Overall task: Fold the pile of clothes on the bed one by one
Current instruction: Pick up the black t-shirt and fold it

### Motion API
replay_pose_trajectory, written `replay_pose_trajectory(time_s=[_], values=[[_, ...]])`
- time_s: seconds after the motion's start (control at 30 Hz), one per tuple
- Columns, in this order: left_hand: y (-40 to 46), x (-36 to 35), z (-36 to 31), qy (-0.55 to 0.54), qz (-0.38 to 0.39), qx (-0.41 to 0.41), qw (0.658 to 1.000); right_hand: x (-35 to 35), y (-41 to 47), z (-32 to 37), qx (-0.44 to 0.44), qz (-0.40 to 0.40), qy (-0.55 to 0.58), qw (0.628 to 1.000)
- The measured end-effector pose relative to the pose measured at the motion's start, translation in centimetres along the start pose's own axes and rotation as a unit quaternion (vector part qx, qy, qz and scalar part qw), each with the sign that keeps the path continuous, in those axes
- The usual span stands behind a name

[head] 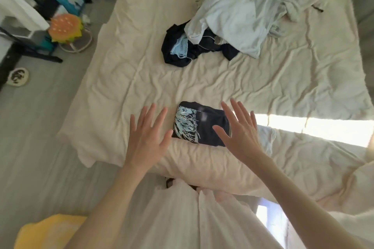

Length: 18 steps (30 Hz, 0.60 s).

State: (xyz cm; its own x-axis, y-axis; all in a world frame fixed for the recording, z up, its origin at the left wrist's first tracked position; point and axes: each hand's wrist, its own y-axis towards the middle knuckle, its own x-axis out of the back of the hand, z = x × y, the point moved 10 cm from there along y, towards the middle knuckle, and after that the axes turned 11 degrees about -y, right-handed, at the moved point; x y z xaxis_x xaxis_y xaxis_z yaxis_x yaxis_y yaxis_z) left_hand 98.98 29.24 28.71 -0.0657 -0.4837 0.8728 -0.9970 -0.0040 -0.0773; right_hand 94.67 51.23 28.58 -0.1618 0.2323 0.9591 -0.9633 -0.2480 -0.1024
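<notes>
A: What is done?
B: One black shirt [199, 124] lies folded on the bed [131, 70], near the edge.
A: The hands?
B: Left hand [146, 137] and right hand [239, 129] hover flat, holding nothing.
A: What is left?
B: The pile [226, 22] farther back looks unfolded.

Left hand [146, 139] flat, fingers [148, 115] spread, right hand [240, 133] likewise, both apparently hovering, forearms extended forward.

Left hand [146, 137] and right hand [240, 129], fingers [228, 110] spread, flank folded black shirt [202, 125] on bed [141, 70].
</notes>
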Motion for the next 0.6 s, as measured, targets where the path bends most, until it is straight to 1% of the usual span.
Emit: replay_pose_trajectory(time_s=[0.07,0.17,0.27,0.33,0.43,0.5,0.6], values=[[-2.3,2.0,2.1,-0.006,-0.022,0.034,0.999,0.9,0.2,2.9,0.026,-0.01,-0.017,0.999],[-6.3,2.9,6.0,-0.023,-0.011,0.086,0.996,-0.1,-0.3,7.7,0.052,0.007,-0.033,0.998],[-9.8,4.0,9.9,-0.037,0.001,0.117,0.992,-2.1,-1.2,12.6,0.073,0.034,-0.049,0.996],[-11.9,5.5,13.3,-0.041,-0.007,0.137,0.99,-3.1,-1.3,15.8,0.081,0.041,-0.05,0.995],[-14.7,9.0,19.6,-0.05,-0.029,0.165,0.985,-3.8,-0.5,21.4,0.092,0.023,-0.065,0.993],[-15.9,11.7,23.9,-0.05,-0.033,0.166,0.984,-4.7,0.1,25.8,0.093,0.01,-0.072,0.993],[-17.4,16.0,30.0,-0.042,-0.042,0.157,0.986,-6.7,0.3,33.4,0.096,0.006,-0.037,0.995]])
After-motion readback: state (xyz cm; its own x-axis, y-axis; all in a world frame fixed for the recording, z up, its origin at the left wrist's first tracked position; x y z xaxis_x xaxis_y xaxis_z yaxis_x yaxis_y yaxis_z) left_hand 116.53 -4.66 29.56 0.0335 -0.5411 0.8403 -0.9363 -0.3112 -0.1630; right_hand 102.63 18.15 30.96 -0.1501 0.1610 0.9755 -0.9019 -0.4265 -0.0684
